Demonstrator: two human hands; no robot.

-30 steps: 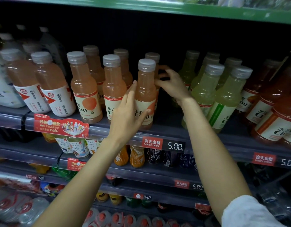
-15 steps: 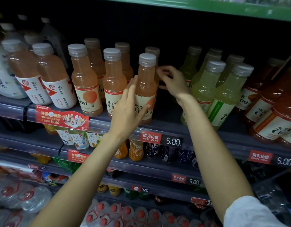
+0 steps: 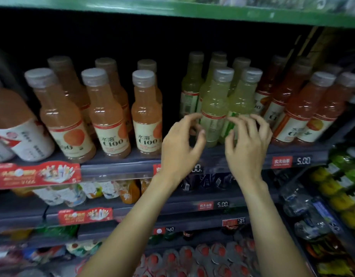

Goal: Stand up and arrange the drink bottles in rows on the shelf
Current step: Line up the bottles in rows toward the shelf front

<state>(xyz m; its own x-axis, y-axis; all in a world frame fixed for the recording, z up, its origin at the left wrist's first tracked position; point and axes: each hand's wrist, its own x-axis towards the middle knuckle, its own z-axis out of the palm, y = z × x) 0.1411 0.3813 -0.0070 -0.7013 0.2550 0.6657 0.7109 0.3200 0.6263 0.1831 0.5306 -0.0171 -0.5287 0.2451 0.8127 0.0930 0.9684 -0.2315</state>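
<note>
Upright on the shelf point(image 3: 120, 168), the pale yellow-green bottles point(image 3: 214, 108) wear grey caps and cream labels, peach bottles point(image 3: 146, 116) left of them, red ones point(image 3: 300, 112) right. Both hands, left hand point(image 3: 180, 144) and right hand point(image 3: 248, 144), hover before them, fingers spread, empty.

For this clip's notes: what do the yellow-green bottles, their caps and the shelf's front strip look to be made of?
Yellow-green bottles: apparently clear glossy plastic; the drink shows through and highlights glint on the shoulders, with a paper or film label around the body.
Caps: likely matte grey plastic, with faint ribbing on the sides.
Shelf front strip: dark and smooth, possibly plastic or painted metal; too blurred to tell.
</note>
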